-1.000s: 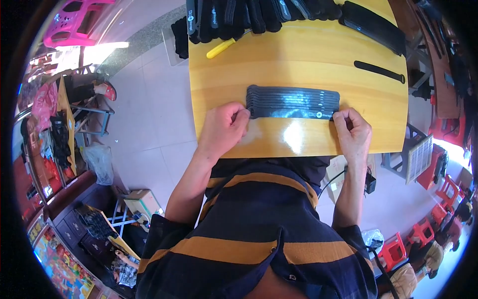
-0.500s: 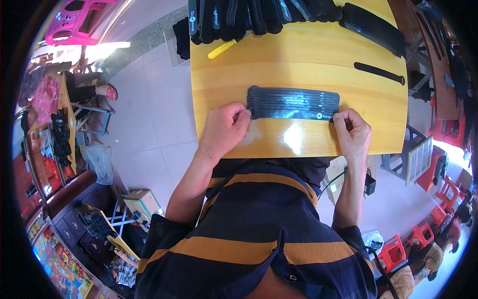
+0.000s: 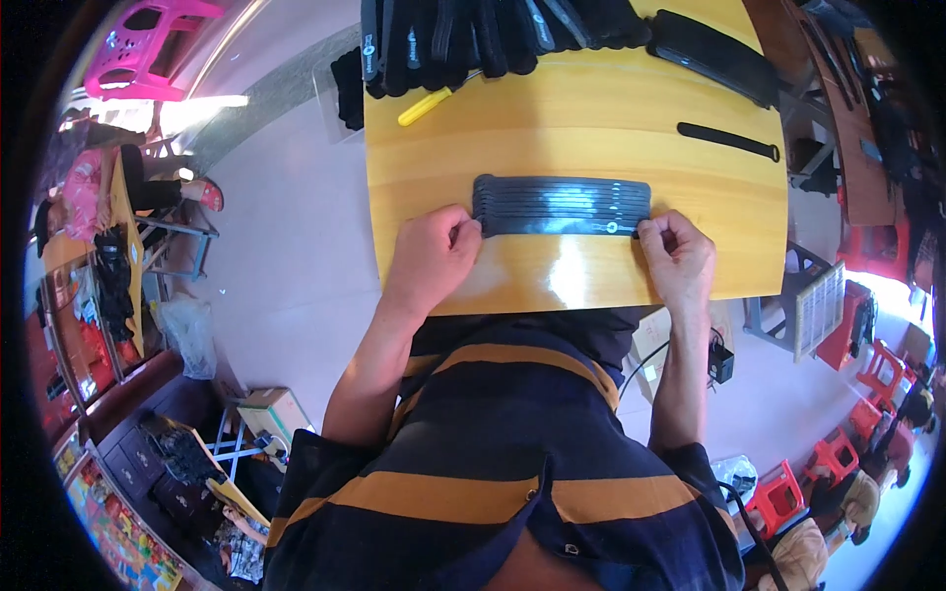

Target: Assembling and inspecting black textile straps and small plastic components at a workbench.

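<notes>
Several flat black hook-and-loop straps point(image 3: 557, 200) lie overlapped in a neat, stepped stack on the yellow wooden table point(image 3: 443, 153), their rounded ends lined up at the left. The nearest strap point(image 3: 552, 228) bears a pale print near its right end. My left hand point(image 3: 432, 254) is closed, thumb and fingers pinching the stack's near left corner. At the near right corner, my right hand point(image 3: 682, 258) pinches the strap's other end. Both fingertips partly hide the corners they hold.
Bundles of black straps point(image 3: 493, 39) cover the table's far edge, beside another dark strap stack point(image 3: 714, 57). A single strap point(image 3: 727, 141) lies at the right. A yellow-handled tool point(image 3: 425, 107) rests far left. People sit nearby; red stools point(image 3: 778, 497) stand at the lower right.
The whole view has shifted slightly, moving the table a little left in the picture. Both hands keep their pinch at the two ends of the strap stack.
</notes>
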### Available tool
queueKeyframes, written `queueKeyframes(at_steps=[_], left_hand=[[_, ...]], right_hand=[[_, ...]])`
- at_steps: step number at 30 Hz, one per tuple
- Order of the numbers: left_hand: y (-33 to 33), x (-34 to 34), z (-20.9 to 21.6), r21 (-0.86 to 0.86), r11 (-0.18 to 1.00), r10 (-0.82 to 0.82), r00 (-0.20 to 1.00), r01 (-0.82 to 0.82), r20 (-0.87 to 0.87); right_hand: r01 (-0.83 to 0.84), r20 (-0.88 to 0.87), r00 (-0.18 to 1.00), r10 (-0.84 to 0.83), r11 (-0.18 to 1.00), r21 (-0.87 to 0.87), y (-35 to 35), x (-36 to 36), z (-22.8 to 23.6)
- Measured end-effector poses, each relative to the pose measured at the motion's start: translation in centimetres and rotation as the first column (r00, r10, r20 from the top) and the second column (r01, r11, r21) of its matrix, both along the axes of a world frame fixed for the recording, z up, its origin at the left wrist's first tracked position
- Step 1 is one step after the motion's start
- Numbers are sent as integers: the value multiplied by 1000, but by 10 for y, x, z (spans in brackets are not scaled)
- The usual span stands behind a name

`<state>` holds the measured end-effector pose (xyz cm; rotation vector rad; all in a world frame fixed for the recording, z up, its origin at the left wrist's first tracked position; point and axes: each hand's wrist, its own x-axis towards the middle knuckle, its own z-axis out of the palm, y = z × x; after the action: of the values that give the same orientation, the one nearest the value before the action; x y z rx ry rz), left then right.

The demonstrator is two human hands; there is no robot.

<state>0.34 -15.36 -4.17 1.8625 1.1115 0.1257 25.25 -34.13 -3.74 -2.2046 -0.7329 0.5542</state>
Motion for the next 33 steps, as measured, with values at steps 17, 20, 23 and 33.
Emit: queueKeyframes(at_steps=[17, 20, 23, 33], left_hand=[[-2, 8, 9, 140, 990, 7, 1000, -4, -21], [-5, 8, 14, 230, 973, -12, 997, 30, -79], [-4, -3, 0, 297, 953, -41, 998, 52, -44], [-2, -27, 8, 20, 990, 128, 951, -139, 283]], right_hand=[[4, 20, 1000, -5, 999, 39, -4, 5, -9], [-2, 85, 996, 3, 1000, -8, -3, 2, -6], [-23, 178, 984, 23, 1000, -4, -5, 2, -6], [-113, 526, 850, -8, 974, 198, 0, -9, 17]])
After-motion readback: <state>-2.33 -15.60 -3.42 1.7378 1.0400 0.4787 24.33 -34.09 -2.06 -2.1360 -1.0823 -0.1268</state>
